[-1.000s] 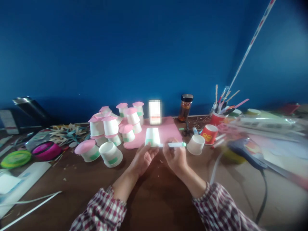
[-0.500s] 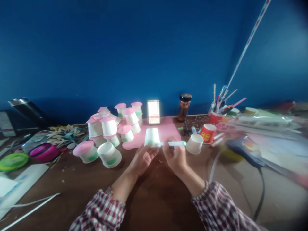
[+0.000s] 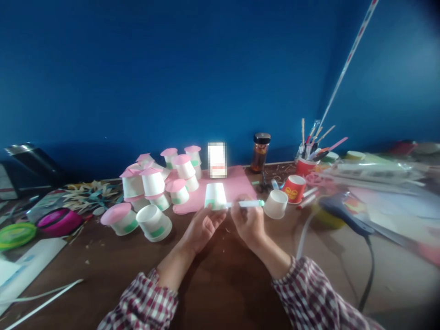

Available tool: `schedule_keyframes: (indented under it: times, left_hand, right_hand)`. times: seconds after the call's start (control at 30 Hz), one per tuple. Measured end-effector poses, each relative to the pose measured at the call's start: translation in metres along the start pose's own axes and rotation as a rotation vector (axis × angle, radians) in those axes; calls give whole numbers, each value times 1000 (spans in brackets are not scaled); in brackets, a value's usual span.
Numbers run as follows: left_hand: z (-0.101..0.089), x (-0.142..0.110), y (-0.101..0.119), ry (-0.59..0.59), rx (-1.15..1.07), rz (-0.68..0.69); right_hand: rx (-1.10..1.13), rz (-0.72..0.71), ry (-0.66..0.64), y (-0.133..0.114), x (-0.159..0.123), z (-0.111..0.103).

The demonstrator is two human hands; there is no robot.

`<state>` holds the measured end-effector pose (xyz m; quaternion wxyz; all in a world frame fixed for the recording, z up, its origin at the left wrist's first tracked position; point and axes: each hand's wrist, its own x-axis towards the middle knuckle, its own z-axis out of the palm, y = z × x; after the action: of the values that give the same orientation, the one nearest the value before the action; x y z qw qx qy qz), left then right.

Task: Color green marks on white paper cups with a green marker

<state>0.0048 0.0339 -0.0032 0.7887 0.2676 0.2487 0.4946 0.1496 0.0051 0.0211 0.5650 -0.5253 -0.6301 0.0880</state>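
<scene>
My left hand [image 3: 205, 225] grips the lower part of a white paper cup [image 3: 215, 195], which is upside down with a green patch near its rim. A green marker [image 3: 250, 204] lies between the fingers of my right hand [image 3: 248, 223], its tip against or very near the cup's right side; I cannot tell which. Further left stands an upright white cup [image 3: 154, 223] with a green patch, beside a cup with a pink paper top [image 3: 118, 214]. Right of my right hand, a plain white cup [image 3: 276, 204] stands on the table.
Several white cups with pink cone tops [image 3: 153, 180] are stacked at the back left. Pink paper [image 3: 237, 183] lies behind my hands. At right are a red cup [image 3: 294, 189], a glass jar [image 3: 260, 153], a cup of tools [image 3: 306, 166] and a glue gun [image 3: 347, 213] with its cord.
The whole view has shifted slightly, so everything sits a little further left. Both hands keep the same hold on the cup and the marker.
</scene>
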Motion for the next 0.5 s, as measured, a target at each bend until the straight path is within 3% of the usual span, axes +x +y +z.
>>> schedule_keyframes:
  times: [0.23,0.5]
  left_hand:
    - [1,1,1,19,-27,24]
    - [0,-1,1,-4,-4,-32]
  right_hand:
    - [4,19,-48,-1,0,0]
    - [5,16,20,3,0,1]
